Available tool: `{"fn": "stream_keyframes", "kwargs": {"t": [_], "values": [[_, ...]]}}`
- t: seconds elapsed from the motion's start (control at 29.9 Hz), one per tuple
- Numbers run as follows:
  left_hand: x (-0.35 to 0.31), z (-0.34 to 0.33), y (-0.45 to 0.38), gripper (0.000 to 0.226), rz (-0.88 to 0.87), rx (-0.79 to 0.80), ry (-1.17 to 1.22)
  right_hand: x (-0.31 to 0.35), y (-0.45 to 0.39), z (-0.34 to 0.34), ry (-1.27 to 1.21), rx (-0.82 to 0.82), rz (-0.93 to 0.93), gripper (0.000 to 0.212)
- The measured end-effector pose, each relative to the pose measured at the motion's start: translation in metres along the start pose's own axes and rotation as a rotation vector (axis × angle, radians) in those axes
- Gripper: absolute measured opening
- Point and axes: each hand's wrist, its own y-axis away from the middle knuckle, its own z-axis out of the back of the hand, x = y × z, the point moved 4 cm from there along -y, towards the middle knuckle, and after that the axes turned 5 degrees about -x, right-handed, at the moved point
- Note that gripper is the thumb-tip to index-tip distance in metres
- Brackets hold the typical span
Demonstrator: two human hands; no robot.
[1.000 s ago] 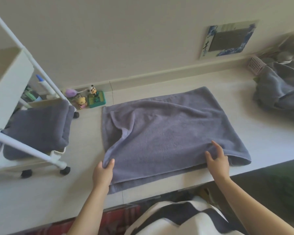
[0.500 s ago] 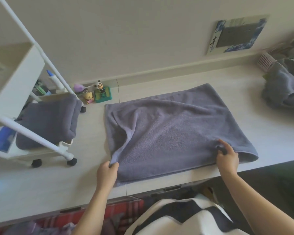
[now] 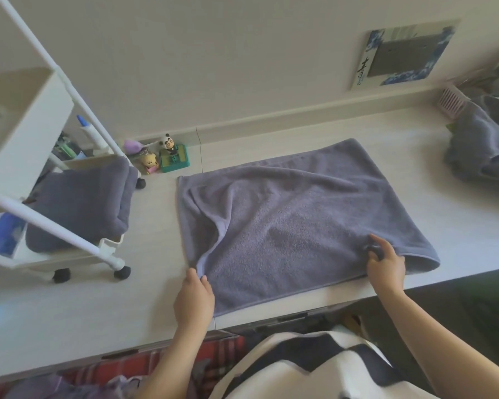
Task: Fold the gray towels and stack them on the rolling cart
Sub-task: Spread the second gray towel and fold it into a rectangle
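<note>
Pinching the near edge, the left hand (image 3: pixel 193 298) and right hand (image 3: pixel 385 263) hold the towel (image 3: pixel 294 220); soft, limp and light, it is best gripped at its corners.

towel on counter (image 3: pixel 297 223): gray terry, folded double, spread flat mid-frame on the pale surface; wrinkles run across the top layer; upper layer's left edge is peeled back, exposing the layer under it; near edge runs along the counter's front edge.
folded towel (image 3: pixel 81 203): same gray, thick neat bundle, left of frame, sitting on the cart's lower shelf, rounded fold facing right.
unfolded towels (image 3: pixel 484 142): gray crumpled heap, far right edge of frame, partly cut off.
rolling cart (image 3: pixel 32 139): white, tube frame, black casters, left side of frame, standing on the same surface, well left of the spread towel.
</note>
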Motion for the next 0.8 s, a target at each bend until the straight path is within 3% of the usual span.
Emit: {"fn": "stream_keyframes", "kwargs": {"t": [0.1, 0.27, 0.4, 0.54, 0.64, 0.8], "values": [[-0.003, -0.005, 0.006, 0.020, -0.081, -0.035, -0.042, 0.001, 0.000, -0.001, 0.009, -0.004, -0.002, 0.042], [0.000, -0.010, 0.004, 0.063, -0.178, -0.185, -0.060, 0.001, -0.001, -0.003, 0.013, 0.003, -0.005, 0.042], [-0.033, -0.002, 0.006, 0.056, -0.391, -0.336, 0.054, 0.001, 0.000, -0.003, 0.008, 0.005, 0.012, 0.042], [-0.085, -0.023, 0.011, 0.045, -0.670, -0.119, 0.133, 0.000, 0.001, -0.003, 0.006, 0.007, 0.024, 0.042], [-0.088, -0.052, 0.004, 0.056, -0.658, 0.066, -0.067, -0.001, -0.001, -0.004, -0.001, 0.020, 0.035, 0.041], [-0.071, -0.060, -0.017, 0.065, -0.641, 0.113, -0.245, -0.005, -0.007, 0.009, -0.004, -0.035, 0.011, 0.044]]}}
